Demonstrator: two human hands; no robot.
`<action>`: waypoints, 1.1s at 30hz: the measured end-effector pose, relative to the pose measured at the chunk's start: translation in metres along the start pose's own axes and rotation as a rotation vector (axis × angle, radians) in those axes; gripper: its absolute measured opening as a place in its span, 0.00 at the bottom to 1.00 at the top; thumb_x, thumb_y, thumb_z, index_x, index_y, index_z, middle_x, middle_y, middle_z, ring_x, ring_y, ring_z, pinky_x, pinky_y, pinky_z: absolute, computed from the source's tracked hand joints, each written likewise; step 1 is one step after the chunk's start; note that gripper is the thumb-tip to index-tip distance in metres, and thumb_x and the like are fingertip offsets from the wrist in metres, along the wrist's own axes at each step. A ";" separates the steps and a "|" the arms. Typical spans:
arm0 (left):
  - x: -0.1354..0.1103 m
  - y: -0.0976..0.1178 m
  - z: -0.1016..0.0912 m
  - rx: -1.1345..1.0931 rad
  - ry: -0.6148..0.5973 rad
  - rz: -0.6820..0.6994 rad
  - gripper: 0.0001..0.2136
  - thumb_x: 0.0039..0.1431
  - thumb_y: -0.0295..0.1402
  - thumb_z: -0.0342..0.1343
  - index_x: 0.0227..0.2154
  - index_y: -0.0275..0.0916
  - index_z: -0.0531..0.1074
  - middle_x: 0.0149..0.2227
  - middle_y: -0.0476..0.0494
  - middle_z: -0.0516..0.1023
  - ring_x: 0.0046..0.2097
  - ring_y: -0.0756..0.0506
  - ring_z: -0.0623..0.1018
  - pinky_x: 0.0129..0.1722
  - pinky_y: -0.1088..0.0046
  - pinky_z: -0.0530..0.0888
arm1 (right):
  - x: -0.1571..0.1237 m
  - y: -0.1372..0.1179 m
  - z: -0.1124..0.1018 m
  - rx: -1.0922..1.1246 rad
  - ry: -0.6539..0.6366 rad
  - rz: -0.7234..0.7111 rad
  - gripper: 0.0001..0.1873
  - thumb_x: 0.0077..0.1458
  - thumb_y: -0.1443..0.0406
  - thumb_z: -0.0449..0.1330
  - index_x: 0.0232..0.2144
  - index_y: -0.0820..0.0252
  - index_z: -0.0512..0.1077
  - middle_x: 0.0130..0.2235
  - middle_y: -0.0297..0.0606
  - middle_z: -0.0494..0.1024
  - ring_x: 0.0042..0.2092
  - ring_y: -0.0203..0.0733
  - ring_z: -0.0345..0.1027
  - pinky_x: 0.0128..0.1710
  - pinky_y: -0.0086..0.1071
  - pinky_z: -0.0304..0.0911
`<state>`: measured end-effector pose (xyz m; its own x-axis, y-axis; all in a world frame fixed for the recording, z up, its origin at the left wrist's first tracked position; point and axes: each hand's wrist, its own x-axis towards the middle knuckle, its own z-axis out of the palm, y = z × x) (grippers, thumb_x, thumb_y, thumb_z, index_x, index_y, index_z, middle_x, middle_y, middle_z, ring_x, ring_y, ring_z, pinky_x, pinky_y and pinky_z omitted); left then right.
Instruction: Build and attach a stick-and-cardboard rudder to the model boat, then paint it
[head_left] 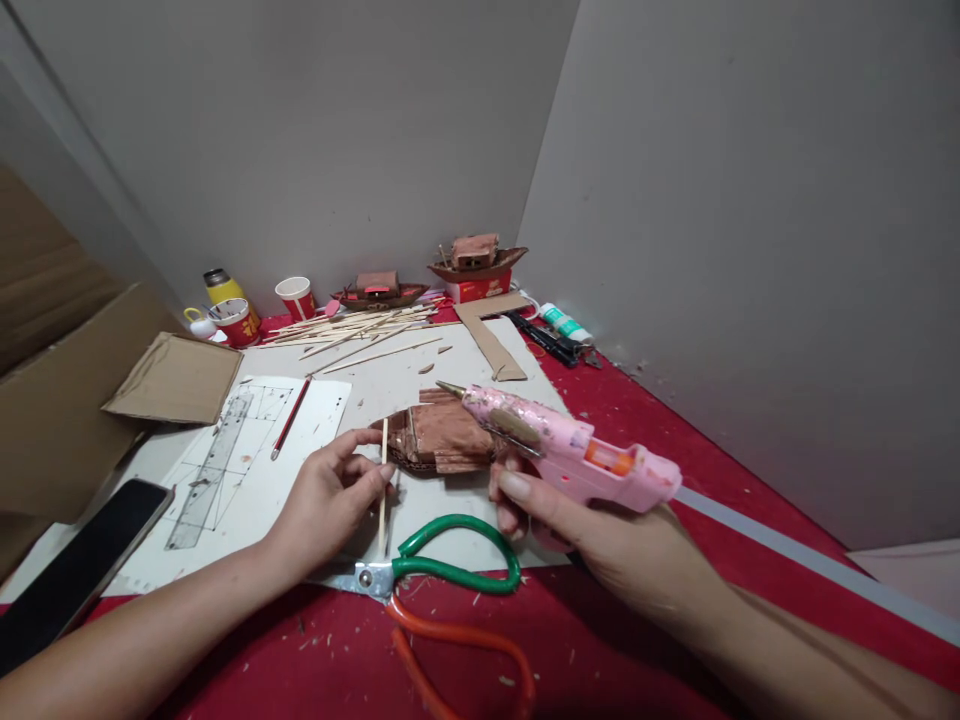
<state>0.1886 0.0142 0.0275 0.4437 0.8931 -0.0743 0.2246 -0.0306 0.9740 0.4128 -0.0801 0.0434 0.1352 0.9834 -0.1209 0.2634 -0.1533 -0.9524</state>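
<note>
My left hand (330, 500) pinches a thin pale wooden stick (383, 520) between thumb and fingers, across one end of a brown model boat (450, 435). The boat lies on a pale board and has a reddish-brown cover. My right hand (555, 510) grips a pink hot glue gun (570, 445), with its metal nozzle pointing left above the boat. A grey-white glue stick (795, 550) runs out of the back of the gun. Just below my hands lie scissors (450, 585) with one green and one orange handle.
Several loose sticks (360, 335) lie behind the boat. Two finished boats (379, 290) stand at the back, near paper cups (295, 298) and a yellow bottle (223, 288). On the left are a ruler (210, 475), a pencil (291, 418), a phone (82, 570) and cardboard (176, 380).
</note>
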 end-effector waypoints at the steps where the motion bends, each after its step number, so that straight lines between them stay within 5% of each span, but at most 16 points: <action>1: 0.001 0.001 0.000 -0.018 -0.005 -0.016 0.16 0.58 0.37 0.58 0.47 0.37 0.68 0.24 0.50 0.77 0.27 0.49 0.74 0.30 0.73 0.68 | 0.000 0.000 0.000 -0.005 -0.006 0.007 0.24 0.54 0.45 0.58 0.25 0.59 0.75 0.27 0.36 0.77 0.27 0.37 0.65 0.25 0.30 0.58; 14: 0.013 0.003 0.001 -0.017 0.033 0.022 0.17 0.58 0.35 0.59 0.49 0.35 0.74 0.24 0.48 0.77 0.23 0.52 0.69 0.24 0.75 0.66 | -0.002 -0.001 0.001 0.010 -0.006 0.024 0.25 0.53 0.43 0.58 0.25 0.58 0.74 0.27 0.36 0.78 0.28 0.38 0.67 0.27 0.31 0.60; 25: 0.011 -0.002 -0.001 -0.009 -0.008 0.029 0.21 0.56 0.31 0.59 0.53 0.36 0.72 0.31 0.46 0.78 0.30 0.50 0.74 0.30 0.73 0.69 | 0.000 -0.002 -0.003 0.017 0.012 -0.023 0.24 0.55 0.44 0.58 0.24 0.58 0.75 0.26 0.36 0.76 0.26 0.36 0.65 0.25 0.31 0.59; 33: 0.011 0.003 0.004 0.007 0.018 0.015 0.10 0.55 0.32 0.60 0.40 0.37 0.71 0.23 0.52 0.74 0.24 0.51 0.71 0.26 0.75 0.66 | -0.002 -0.002 -0.003 0.094 -0.007 -0.024 0.24 0.52 0.43 0.60 0.27 0.56 0.76 0.26 0.36 0.76 0.26 0.37 0.66 0.24 0.30 0.62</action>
<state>0.1972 0.0222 0.0285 0.4312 0.9006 -0.0558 0.2241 -0.0470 0.9734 0.4153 -0.0821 0.0460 0.1235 0.9874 -0.0989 0.1757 -0.1199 -0.9771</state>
